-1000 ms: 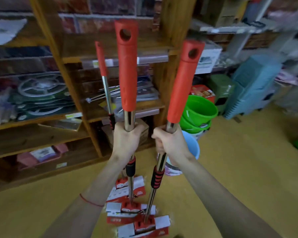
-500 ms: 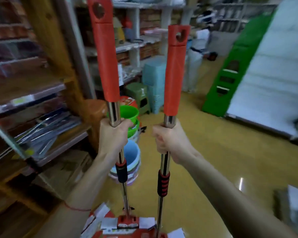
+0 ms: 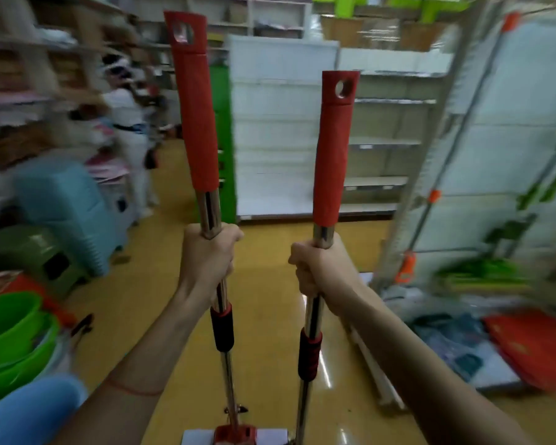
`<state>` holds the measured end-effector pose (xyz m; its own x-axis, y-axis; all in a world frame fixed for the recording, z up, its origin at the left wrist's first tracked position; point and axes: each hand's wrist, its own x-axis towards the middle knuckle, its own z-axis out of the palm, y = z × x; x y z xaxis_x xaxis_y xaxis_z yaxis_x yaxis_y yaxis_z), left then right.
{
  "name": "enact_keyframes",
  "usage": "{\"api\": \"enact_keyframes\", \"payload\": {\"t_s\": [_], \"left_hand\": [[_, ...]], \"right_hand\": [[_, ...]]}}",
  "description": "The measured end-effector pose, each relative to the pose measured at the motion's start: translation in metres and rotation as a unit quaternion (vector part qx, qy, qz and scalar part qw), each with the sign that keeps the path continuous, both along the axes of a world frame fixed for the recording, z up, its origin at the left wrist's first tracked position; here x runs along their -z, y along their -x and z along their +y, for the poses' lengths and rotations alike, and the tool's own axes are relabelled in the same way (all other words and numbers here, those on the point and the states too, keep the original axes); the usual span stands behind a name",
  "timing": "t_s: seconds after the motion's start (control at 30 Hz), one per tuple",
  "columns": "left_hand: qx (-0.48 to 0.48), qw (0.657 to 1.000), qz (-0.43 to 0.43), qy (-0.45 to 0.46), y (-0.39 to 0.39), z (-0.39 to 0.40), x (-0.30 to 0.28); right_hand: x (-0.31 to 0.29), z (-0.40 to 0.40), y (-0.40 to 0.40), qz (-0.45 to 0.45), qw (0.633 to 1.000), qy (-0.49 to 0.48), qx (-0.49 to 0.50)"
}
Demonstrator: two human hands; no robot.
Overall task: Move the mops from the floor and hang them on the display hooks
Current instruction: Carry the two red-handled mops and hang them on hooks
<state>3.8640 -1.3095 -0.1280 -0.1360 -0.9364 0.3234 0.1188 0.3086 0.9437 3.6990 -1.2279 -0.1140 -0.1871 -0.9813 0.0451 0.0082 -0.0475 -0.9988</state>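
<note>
Left hand: Your left hand is wrapped tight around the steel shaft of the left mop, fingers curled closed just under its red grip sleeve.
Right hand: Your right hand is clenched the same way around the shaft of the right mop, directly below its red sleeve.
Mops: You hold both upright and roughly parallel, apart from each other, the left one's top riding higher in view than the right's. Each red grip ends in a hanging hole, and each shaft carries a black-and-red collar below your fist.
Mop head: The red-and-white head of the left mop shows at the bottom edge, over the yellow floor; you cannot tell whether it touches. The right mop's lower end runs out of view.
Display rack: To your right stands a pale wall rack with other mops hanging on it, orange and green fittings blurred.
Surroundings: Green basins and stacked blue stools sit at your left; white shelving stands ahead.
Background: A person in white stands far down the aisle, blurred.
</note>
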Motion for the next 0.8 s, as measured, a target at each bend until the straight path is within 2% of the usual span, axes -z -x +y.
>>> {"api": "enact_keyframes", "payload": {"t_s": [0.2,0.43,0.57,0.8], "left_hand": [[0.167,0.986,0.015,-0.001,0.112,-0.012,-0.010],[0.315,0.949,0.016,0.018,0.251,0.009,-0.029],[0.382,0.924,0.017,0.019,0.332,0.032,-0.029],[0.444,0.896,0.027,0.010,0.462,0.073,-0.037]], "right_hand": [[-0.006,0.029,0.079,0.014,0.984,0.008,0.179],[-0.014,0.082,0.171,0.048,0.931,0.024,0.361],[-0.013,0.116,0.234,0.034,0.903,0.042,0.426],[-0.011,0.180,0.339,0.019,0.877,0.043,0.478]]}}
